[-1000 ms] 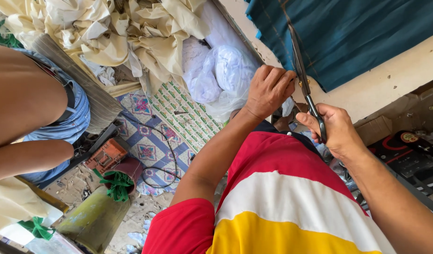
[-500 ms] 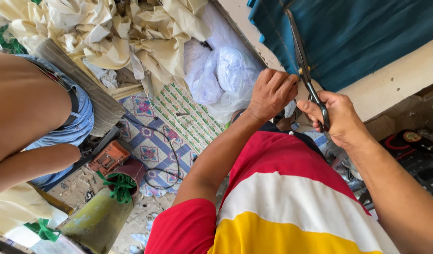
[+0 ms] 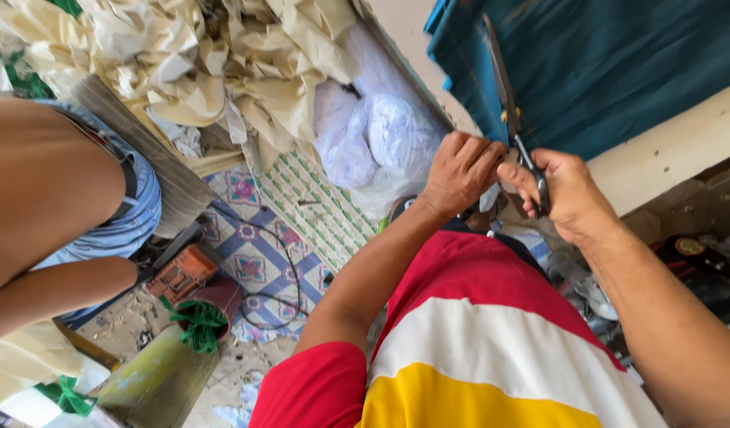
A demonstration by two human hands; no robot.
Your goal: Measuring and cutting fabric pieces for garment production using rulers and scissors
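Observation:
My right hand (image 3: 567,194) is closed around the dark handles of a pair of long scissors (image 3: 507,103). The blades point away from me over a teal cloth (image 3: 618,63) spread on a pale table (image 3: 682,135). My left hand (image 3: 460,170) is curled into a fist just left of the scissors' handles, at the table's edge. Its thumb touches or nearly touches them. I cannot see anything inside that fist. My red, white and yellow shirt (image 3: 492,349) fills the bottom of the view.
Another person with a bare back and denim shorts (image 3: 131,214) stands at the left. Cream cloth scraps (image 3: 222,63) are piled behind, beside white plastic bags (image 3: 381,143). On the floor are a patterned mat (image 3: 277,238), an orange tool (image 3: 182,273) and a black cable (image 3: 289,273).
My two hands have drawn closer together at the table's edge. The left fist dropped slightly and the right hand with the scissors rose toward it.

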